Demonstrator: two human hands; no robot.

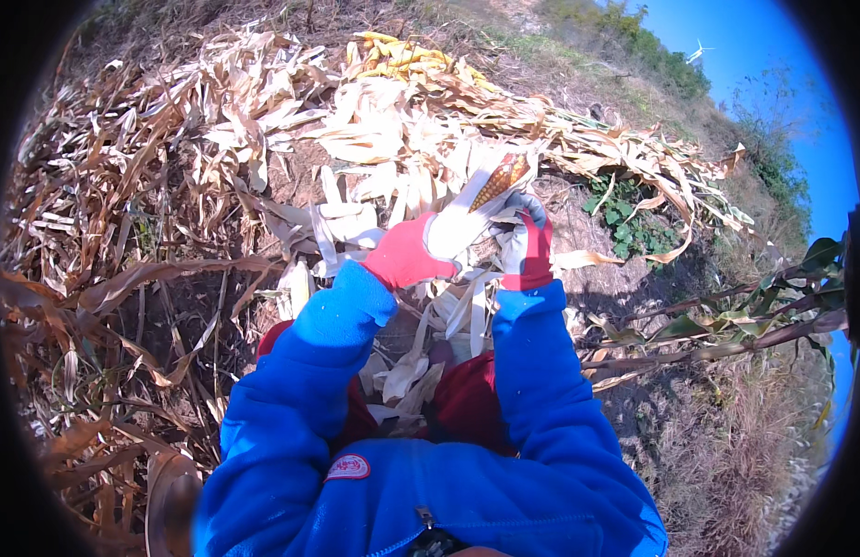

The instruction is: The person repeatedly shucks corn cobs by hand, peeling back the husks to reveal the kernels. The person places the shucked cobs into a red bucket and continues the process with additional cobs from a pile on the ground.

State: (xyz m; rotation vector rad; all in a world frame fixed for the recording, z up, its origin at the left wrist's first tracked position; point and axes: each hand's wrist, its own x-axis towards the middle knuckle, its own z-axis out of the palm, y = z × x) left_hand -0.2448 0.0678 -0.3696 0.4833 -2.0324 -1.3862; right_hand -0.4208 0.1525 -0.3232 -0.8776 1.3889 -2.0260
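Note:
An ear of corn (501, 182) with yellow and reddish-brown kernels points up and to the right, partly bared from its pale dry husk (464, 219). My left hand (414, 252), in a red glove with a pale palm, is closed around the husk-covered lower end of the ear. On the ear's right side, my right hand (529, 243), gloved alike, has its fingers bent against the peeled-back husk. The fingertips are partly hidden there. Loose pale husks lie under and around both hands.
A pile of bare yellow corn ears (407, 58) lies beyond the hands. Dry stalks and leaves (123, 213) cover the ground at left. A leafy stalk (727, 348) juts in from the right, below a green plant (631, 223). My red-trousered knees are bent beneath my arms.

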